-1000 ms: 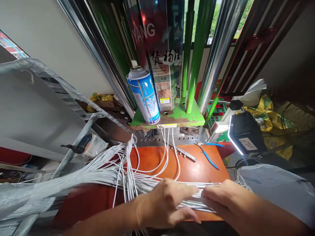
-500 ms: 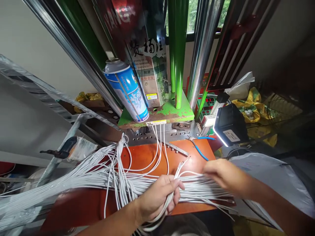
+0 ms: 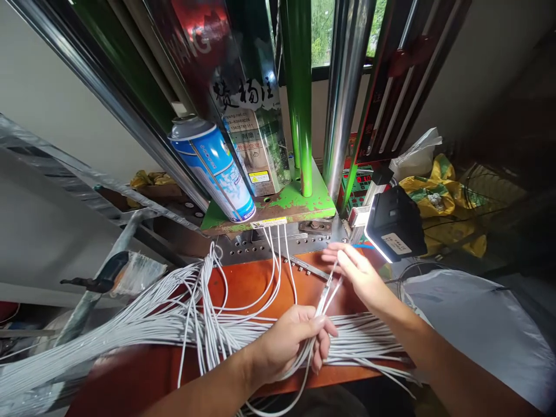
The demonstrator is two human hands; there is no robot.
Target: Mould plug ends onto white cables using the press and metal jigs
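My left hand [image 3: 299, 341] is closed around a small bunch of white cables [image 3: 322, 302], whose ends point up and away from me. At the tips of that bunch is my right hand [image 3: 354, 269], its thumb and fingertips closed at a thin cable end. Motion blurs some of its fingers. Beneath both hands, many more white cables [image 3: 365, 339] lie across the orange-brown board [image 3: 249, 278]. A looped hank of cable [image 3: 207, 289] rests on them at the left. Beyond the right hand, a blue tool handle [image 3: 364, 247] is partly hidden.
A green machine plate [image 3: 299, 205] stands ahead, bearing a blue spray can [image 3: 215, 171]. Several cables run out from under it. A slim metal bar [image 3: 306, 267] lies before it. At right are a black lamp [image 3: 395, 223] and a white bag [image 3: 473, 330]; a clamp [image 3: 106, 275] sits left.
My right hand has moved up and left from the cables on the right to the tips of the held bunch. The left hand has shifted slightly right, still holding its cables.
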